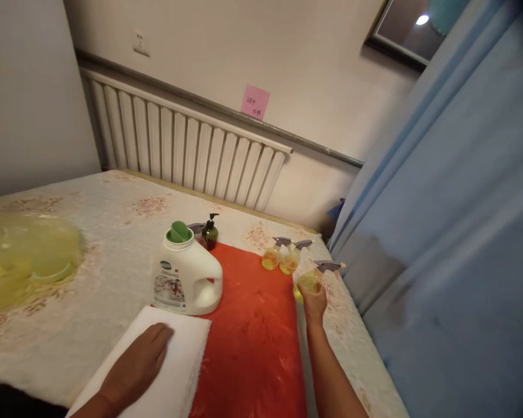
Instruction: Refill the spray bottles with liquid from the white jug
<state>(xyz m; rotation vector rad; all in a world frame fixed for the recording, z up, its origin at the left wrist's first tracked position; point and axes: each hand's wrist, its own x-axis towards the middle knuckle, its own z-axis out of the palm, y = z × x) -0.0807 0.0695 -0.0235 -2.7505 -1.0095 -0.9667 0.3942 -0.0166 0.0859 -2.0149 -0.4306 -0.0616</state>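
My left hand (137, 366) lies flat, fingers out, on a folded white towel (178, 366) at the near edge of the table. My right hand (314, 302) is wrapped round a small clear spray bottle (311, 280) of yellow liquid with a grey trigger head, held upright just off the right edge of a red mat (253, 331). Two more small yellow spray bottles (281, 255) stand side by side at the mat's far right corner.
A white detergent jug (187, 276) with a green cap stands on the mat's left side, a dark green pump bottle (210, 231) behind it. A blurred yellow-green container (26, 255) is at left. White radiator (178, 145) behind; blue curtain (453, 232) at right.
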